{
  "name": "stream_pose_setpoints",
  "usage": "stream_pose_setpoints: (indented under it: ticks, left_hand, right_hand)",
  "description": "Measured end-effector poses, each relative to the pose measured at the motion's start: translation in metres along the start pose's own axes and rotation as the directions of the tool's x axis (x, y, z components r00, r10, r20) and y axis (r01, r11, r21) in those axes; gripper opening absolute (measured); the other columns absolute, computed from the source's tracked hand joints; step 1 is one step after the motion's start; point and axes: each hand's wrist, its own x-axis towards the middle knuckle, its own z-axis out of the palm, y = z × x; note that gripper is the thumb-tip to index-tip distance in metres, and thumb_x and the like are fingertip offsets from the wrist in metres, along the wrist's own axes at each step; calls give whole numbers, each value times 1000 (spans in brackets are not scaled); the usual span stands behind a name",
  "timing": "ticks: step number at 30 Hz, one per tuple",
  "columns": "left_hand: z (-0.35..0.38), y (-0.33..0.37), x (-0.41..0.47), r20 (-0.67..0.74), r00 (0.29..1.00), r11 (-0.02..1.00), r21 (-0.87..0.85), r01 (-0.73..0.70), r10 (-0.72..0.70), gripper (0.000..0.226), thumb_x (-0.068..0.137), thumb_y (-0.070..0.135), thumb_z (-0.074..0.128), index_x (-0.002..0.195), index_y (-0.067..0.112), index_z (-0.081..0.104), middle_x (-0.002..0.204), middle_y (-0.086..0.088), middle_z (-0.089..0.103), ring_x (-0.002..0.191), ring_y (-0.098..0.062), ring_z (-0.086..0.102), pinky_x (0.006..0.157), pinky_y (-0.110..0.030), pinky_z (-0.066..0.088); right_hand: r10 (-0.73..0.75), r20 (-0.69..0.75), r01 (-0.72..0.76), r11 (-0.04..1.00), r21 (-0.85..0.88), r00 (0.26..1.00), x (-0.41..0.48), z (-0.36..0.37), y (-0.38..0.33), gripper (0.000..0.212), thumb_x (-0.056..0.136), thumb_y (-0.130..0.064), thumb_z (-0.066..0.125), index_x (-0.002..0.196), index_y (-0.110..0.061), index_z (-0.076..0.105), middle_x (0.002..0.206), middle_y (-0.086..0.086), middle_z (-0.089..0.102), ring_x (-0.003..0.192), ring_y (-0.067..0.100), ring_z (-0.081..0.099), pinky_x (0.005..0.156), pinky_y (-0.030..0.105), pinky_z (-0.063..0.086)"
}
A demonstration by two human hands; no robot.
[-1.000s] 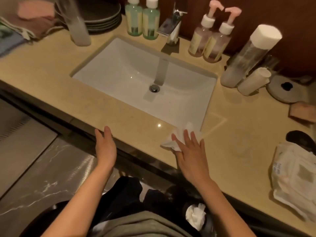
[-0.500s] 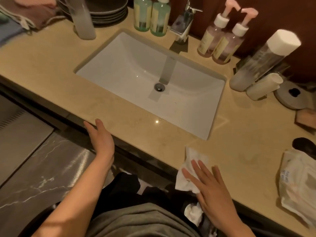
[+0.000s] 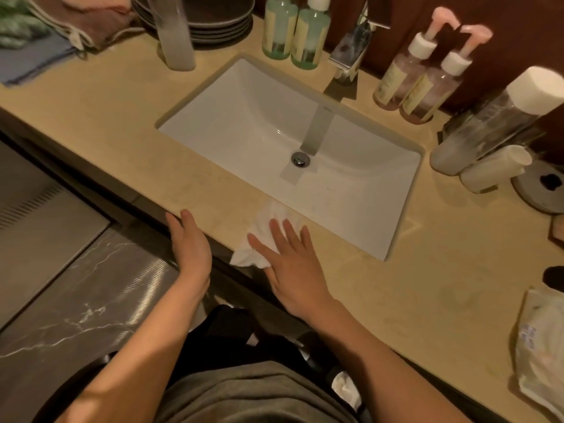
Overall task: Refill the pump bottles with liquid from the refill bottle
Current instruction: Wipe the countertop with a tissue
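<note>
The right hand is sliding the tissue leftward along the counter. Half a second ago it was at the front edge below the sink's near right corner; now it is lying against the near rim of the sink, about level with the drain. The left hand is staying at the counter's front edge, much as before.

The right hand is pressing flat on the tissue, palm down, with straight fingers spread apart. The tissue is bunching out beyond the fingertips and to their left. The left hand is resting edge-on against the counter's front lip, fingers straight and held together, gripping nothing.

The pump bottles are standing untouched along the back of the counter, well apart from both hands. Two green pumps are sitting side by side left of the tap. Two pink pumps are touching each other right of it.

A big capped bottle is standing at the far right, with a small white tube just beside it. A frosted bottle is standing left of the sink, in front of stacked plates. Folded cloths are lying at the far left corner. A white packet is lying at the right edge.
</note>
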Motion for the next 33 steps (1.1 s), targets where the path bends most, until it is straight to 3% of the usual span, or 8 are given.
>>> stream_pose_setpoints:
  ticks: [4, 7, 9, 12, 15, 19, 24, 33]
  left_hand:
    - [-5, 0, 3, 9, 1000, 1000, 12, -12, 12, 52, 103, 36, 23, 150, 20, 8, 154, 7, 18, 135, -5, 21, 88, -8, 15]
    - [-10, 0, 10, 16, 999, 999, 23, -40, 40, 52, 103, 34, 22, 150, 19, 8, 154, 7, 17, 131, 1, 21, 86, -5, 15]
    - [-14, 2, 19, -2, 999, 998, 29, -49, 49, 52, 103, 33, 22, 150, 17, 8, 156, 5, 13, 138, -5, 16, 91, -8, 12]
    - [-22, 7, 37, -24, 999, 1000, -5, -21, 21, 52, 102, 36, 24, 149, 17, 16, 155, 3, 20, 140, -12, 21, 100, -15, 11]
    - [-21, 13, 47, 15, 999, 993, -109, 46, -45, 61, 96, 53, 27, 148, 23, 21, 151, 3, 30, 137, -14, 30, 113, -28, 16]
    - [-8, 21, 39, -3, 992, 987, -109, 121, -122, 57, 100, 47, 20, 150, 23, 5, 157, 4, 11, 142, -14, 15, 108, -24, 12]
    - [-2, 27, 31, -48, 993, 987, -120, 104, -110, 54, 102, 41, 17, 150, 21, 3, 157, 4, 7, 142, -13, 13, 104, -19, 11]
    - [1, 28, 33, -66, 989, 971, -208, 114, -131, 54, 102, 42, 19, 150, 22, 6, 156, 6, 14, 138, -10, 20, 93, -14, 15]
  right_hand:
    - [32, 1, -32, 999, 2, 999, -7, 0, -3, 57, 91, -38, 12, 146, -36, 27, 154, 10, 24, 144, 32, 17, 113, 51, -1]
    - [60, 14, -60, 998, -32, 998, -39, 3, 16, 52, 94, -37, 23, 144, -35, 33, 149, 8, 35, 138, 31, 32, 110, 55, 13]
    - [83, 16, -82, 996, -38, 996, -74, 5, 35, 48, 98, -40, 21, 145, -35, 31, 150, 6, 34, 138, 29, 32, 114, 53, 17]
    - [130, 38, -129, 991, -36, 991, -123, 0, 60, 50, 100, -40, 7, 148, -37, 23, 154, 3, 27, 143, 24, 17, 116, 42, 4]
    - [157, 74, -157, 988, -16, 985, -136, -7, 73, 52, 96, -34, 27, 147, -37, 24, 153, 3, 29, 142, 20, 15, 115, 34, -1]
    - [153, 66, -156, 987, 34, 986, -92, -11, 68, 50, 98, -37, 26, 147, -37, 23, 154, 6, 23, 143, 26, 15, 116, 33, -6]
    - [21, 25, -22, 1000, 11, 999, 13, -12, 27, 49, 99, -41, 21, 147, -37, 21, 154, 1, 14, 144, 25, 11, 115, 39, -12]
    - [-135, -6, 135, 991, 15, 991, 50, -4, -33, 50, 92, -33, 32, 139, -24, 46, 143, 5, 45, 132, 26, 43, 111, 54, 15]
